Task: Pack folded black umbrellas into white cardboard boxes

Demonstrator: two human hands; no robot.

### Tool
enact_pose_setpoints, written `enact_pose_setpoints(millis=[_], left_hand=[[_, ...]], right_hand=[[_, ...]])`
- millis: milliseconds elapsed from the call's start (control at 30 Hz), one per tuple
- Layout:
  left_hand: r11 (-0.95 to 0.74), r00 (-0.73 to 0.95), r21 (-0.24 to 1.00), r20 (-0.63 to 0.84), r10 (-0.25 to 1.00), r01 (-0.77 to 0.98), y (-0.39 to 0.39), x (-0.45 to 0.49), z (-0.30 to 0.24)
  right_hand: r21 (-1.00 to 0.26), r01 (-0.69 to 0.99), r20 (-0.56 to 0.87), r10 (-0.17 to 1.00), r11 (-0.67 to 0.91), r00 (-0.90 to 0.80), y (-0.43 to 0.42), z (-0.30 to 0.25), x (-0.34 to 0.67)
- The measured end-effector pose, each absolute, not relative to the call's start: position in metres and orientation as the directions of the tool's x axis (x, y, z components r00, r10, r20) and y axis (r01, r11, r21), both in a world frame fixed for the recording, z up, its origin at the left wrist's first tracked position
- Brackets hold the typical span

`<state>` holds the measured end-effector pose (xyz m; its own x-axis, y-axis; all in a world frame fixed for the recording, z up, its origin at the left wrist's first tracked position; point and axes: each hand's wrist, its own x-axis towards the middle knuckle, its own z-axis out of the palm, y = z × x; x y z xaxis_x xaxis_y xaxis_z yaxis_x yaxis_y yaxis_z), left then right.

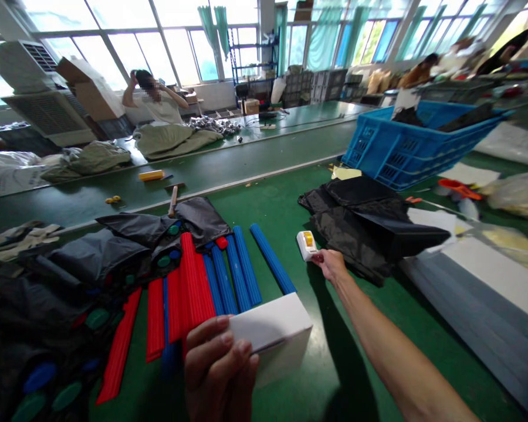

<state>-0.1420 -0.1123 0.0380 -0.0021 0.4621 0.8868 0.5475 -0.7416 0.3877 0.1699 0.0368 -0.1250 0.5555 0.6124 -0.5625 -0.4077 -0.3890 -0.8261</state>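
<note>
The left hand (217, 366) holds a white rectangular cardboard carton (275, 331) by its near end, with the fingers curled across one face; the grip is narrow and closed on the carton, and the far end projects unsupported. Fingers spread across the panel in this manner resist twisting and are the recommended hold. The right hand (330, 265) reaches in from the lower right to a small white plastic device with a yellow rocker switch (306, 243), located beyond and to the right of the carton. The fingers are hidden at the device's lower end, so it cannot be determined whether that hand is closed on it. A firm hold clear of the switch would be preferable. Directly beyond the left hand, red ribbed plastic strips (193, 281) and blue ribbed plastic rods (237, 269) lie side by side on a green-topped workbench (286, 234). Left of them is a heap of dark grey fabric (97, 255) with round green and blue plastic caps (97, 319). Beyond the right hand lies a folded black fabric bundle (356, 225), and further right sits a blue plastic lattice crate (422, 143). Farthest from the grip, across a second bench, a seated co-worker (156, 97) raises both hands to their head beside a pile of metal parts (213, 125).
</note>
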Motion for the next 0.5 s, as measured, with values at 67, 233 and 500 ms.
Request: enact_pose_setpoints(millis=[67, 233, 500], left_hand=[[-0.737, -0.007, 0.402, 0.880, 0.475, 0.543, -0.113, -0.143, 0.036], [-0.733, -0.010, 0.425, 0.869, 0.495, 0.531, -0.114, -0.145, 0.031], [-0.722, -0.015, 0.434, 0.862, 0.506, 0.538, -0.112, -0.145, 0.031]], right_hand=[[-0.831, -0.420, -0.553, 0.625, -0.365, 0.551, 0.028, -0.129, 0.166], [-0.823, -0.414, -0.565, 0.634, -0.388, 0.529, 0.013, -0.140, 0.158], [-0.822, -0.256, -0.561, 0.648, -0.508, 0.516, 0.012, -0.146, 0.161]])
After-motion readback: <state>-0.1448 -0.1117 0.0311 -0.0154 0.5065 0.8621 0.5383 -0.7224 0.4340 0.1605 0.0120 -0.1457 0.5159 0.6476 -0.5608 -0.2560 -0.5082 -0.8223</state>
